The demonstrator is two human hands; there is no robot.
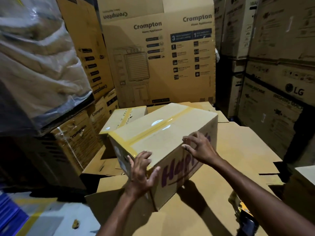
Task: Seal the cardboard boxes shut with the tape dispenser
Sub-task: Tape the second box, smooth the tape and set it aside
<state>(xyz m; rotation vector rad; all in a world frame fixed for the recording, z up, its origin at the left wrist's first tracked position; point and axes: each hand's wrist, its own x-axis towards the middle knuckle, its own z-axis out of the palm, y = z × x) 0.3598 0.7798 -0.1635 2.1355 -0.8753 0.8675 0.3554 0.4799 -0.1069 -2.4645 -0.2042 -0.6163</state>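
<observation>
The cardboard box (162, 133), its top seam already taped, sits tilted on flattened cardboard sheets (238, 142). The left hand (142, 169) clasps its near corner, while the right hand (199, 147) is spread with fingers bent at the top edge, contact unclear. This box looks sealed, so it probably needs setting aside next; I can't make out a tape dispenser.

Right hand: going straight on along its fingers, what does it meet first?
Probably the box top: the right hand points up-left over its near top edge. Whether the fingertips already touch it is unclear.
</observation>
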